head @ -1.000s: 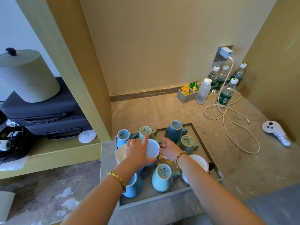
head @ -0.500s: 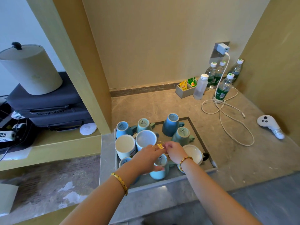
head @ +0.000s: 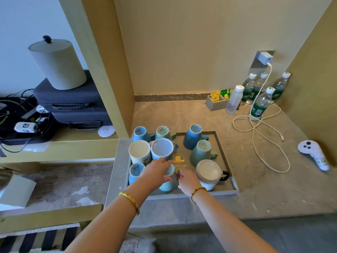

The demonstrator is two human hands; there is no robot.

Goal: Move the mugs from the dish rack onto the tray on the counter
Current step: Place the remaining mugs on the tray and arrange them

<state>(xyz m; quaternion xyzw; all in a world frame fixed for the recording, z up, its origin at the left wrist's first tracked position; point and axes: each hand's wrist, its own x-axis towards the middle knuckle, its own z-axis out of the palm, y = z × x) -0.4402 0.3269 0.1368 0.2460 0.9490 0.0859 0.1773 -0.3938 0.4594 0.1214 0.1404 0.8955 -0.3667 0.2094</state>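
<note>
A grey tray (head: 209, 193) lies on the stone counter and carries several upside-down mugs in blue, teal, green and cream. A pale blue-grey mug (head: 162, 148) stands beside a cream mug (head: 139, 152) at the tray's left. My left hand (head: 156, 170) reaches over a light blue mug (head: 167, 185) at the tray's front and grips it, with the fingers on top and the thumb on its side. My right hand (head: 187, 179) curls against that mug's right side and hides the handle. A white ribbed mug (head: 209, 172) with a black handle stands just right of my right hand.
Water bottles (head: 259, 105), a tea-bag box (head: 217, 101) and a white charger cable (head: 259, 136) fill the counter's back right. A white controller (head: 313, 154) lies at the right. A wooden partition (head: 116, 70) borders the tray's left, and a shelf beyond it holds dark cases.
My left hand let go of the pale blue-grey mug, which now stands on the tray's left. Both hands drew back to the light blue mug at the tray's front.
</note>
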